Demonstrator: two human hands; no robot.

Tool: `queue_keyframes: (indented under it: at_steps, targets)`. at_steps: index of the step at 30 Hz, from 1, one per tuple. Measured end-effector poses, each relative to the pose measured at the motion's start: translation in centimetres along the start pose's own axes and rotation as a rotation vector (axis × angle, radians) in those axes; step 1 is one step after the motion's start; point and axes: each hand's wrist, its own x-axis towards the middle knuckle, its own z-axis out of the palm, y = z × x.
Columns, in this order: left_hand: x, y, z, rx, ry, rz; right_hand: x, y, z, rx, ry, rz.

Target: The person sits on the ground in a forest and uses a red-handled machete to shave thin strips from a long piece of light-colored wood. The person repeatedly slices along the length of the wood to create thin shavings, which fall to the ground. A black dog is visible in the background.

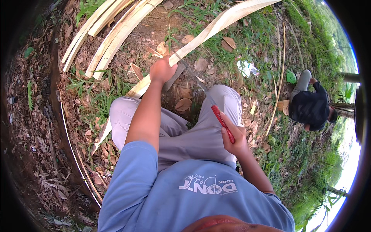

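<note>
My left hand point(162, 70) is closed round a long, pale strip of split wood point(216, 28), which slants from the far right down past my left knee. Part of the strip is hidden behind my left forearm and leg. In my right hand point(237, 138), near my right knee, is a knife with a red handle point(223, 123). Its long narrow blade point(198, 84) points forward and left, its far end close to the strip beside my left hand. Whether blade and wood touch, I cannot tell. Beneath the strip, next to my left hand, lies a dark grey piece point(174, 77).
Several more pale wood strips point(118, 36) lie at the far left. Leaf litter and grass cover the ground, with white litter point(245, 68) on it. A person in dark clothes point(309, 104) sits at the right, near a long thin pole point(279, 83).
</note>
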Motion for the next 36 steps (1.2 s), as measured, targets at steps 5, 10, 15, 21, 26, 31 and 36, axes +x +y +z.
queue_keyframes:
  at_steps: [5,10,15,21,26,31,36]
  targets:
    - [0.0,0.6,0.4,0.074,0.001,-0.030,3.2,0.1,1.9,-0.015,-0.059,0.046]
    - [0.7,0.6,0.4,0.091,-0.003,0.002,8.6,2.4,5.9,0.061,0.091,-0.057]
    - [0.4,0.1,0.8,0.077,0.020,-0.007,-0.1,-0.2,0.3,0.041,0.004,0.033]
    - [0.5,0.3,0.7,0.126,0.017,-0.024,3.7,0.7,2.6,0.013,0.020,0.000]
    - [0.8,0.8,0.6,0.119,-0.001,-0.016,9.2,5.0,6.7,0.027,0.070,-0.046]
    - [0.3,-0.1,0.8,0.092,0.022,-0.035,1.5,0.8,-0.2,0.040,-0.037,0.037]
    - [0.6,0.4,0.8,0.136,0.013,-0.054,2.7,0.8,1.9,0.035,0.065,-0.010]
